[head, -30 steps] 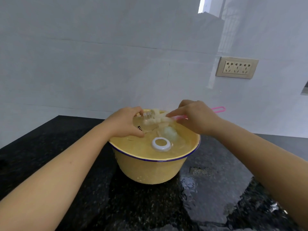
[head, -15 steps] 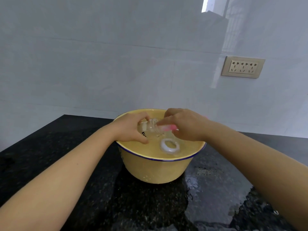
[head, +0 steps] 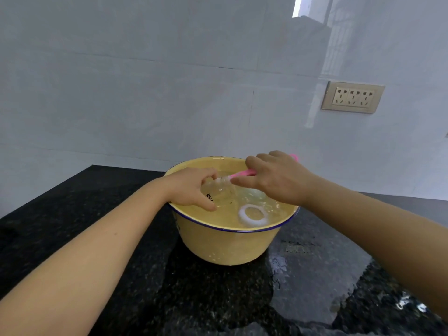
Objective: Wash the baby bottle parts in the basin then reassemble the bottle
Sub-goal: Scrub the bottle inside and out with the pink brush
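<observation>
A yellow basin (head: 225, 248) with a blue rim stands on the black counter, full of water. My left hand (head: 194, 187) grips a clear baby bottle (head: 219, 191) lying tilted in the water, its mouth toward the right. My right hand (head: 276, 180) holds the pink handle of a bottle brush (head: 242, 174), whose head goes into the bottle's mouth and is mostly hidden. A white screw ring (head: 252, 215) floats at the basin's near right side.
The black granite counter (head: 97, 214) is wet with puddles to the right and front of the basin. A tiled wall stands close behind, with a socket plate (head: 352, 97) at the upper right.
The brush was outside the bottle a second ago, its handle pointing right; it has since been pushed in, and the bottle has sunk lower into the water. The camera has also shifted.
</observation>
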